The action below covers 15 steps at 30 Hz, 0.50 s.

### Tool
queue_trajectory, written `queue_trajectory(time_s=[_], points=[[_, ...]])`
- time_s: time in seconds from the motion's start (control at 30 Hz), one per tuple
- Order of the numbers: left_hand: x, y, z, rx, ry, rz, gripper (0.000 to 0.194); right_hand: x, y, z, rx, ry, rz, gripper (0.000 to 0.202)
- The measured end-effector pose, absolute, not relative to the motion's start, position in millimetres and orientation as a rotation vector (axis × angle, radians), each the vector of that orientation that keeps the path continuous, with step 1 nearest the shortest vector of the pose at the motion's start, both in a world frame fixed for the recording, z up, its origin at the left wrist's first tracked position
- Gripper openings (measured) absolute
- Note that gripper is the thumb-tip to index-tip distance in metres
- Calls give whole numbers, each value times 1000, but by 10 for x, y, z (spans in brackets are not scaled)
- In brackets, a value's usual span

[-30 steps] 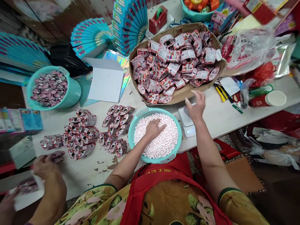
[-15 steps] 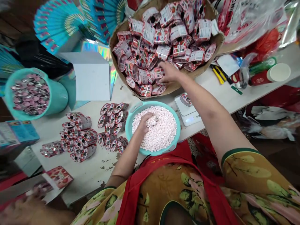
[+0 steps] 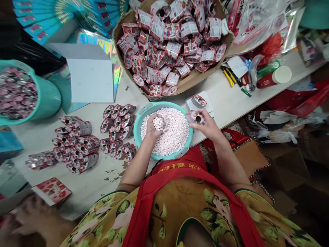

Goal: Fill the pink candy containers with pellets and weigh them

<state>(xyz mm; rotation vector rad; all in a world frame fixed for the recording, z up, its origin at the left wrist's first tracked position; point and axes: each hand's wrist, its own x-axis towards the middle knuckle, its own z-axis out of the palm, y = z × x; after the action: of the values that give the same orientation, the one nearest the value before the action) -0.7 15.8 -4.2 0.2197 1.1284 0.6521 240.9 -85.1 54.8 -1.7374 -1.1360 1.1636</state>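
Note:
My left hand is over the turquoise basin, its fingers curled around a handful of small pale-pink candies. Loose candies of the same kind fill the basin. At the basin's right rim, my right hand grips a small printed candy container with a dark round opening. Just behind it, another container lies on a white scale. Many more containers are heaped in the cardboard box beyond the basin.
Left of the basin stand grouped containers and a second cluster. A turquoise bucket holds pink and silver lids. Another person's blurred hands are at lower left. Cutters and a red cup lie right.
My right hand has come from the cardboard box down to the basin's right rim, bringing a container. My left hand has lifted its handful slightly. The view has shifted.

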Motion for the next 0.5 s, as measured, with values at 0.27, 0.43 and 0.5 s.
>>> queue_trajectory(time_s=[0.27, 0.43, 0.5], points=[[171, -116, 673, 566, 1028, 1011, 38, 1517, -795, 585, -1794, -1516, 1158, 39], [268, -177, 562, 640, 1080, 1149, 33, 1342, -699, 598, -1907, -1663, 1133, 34], [286, -159, 519, 605, 1077, 1191, 33, 1327, -678, 623, -1959, -1715, 1122, 30]])
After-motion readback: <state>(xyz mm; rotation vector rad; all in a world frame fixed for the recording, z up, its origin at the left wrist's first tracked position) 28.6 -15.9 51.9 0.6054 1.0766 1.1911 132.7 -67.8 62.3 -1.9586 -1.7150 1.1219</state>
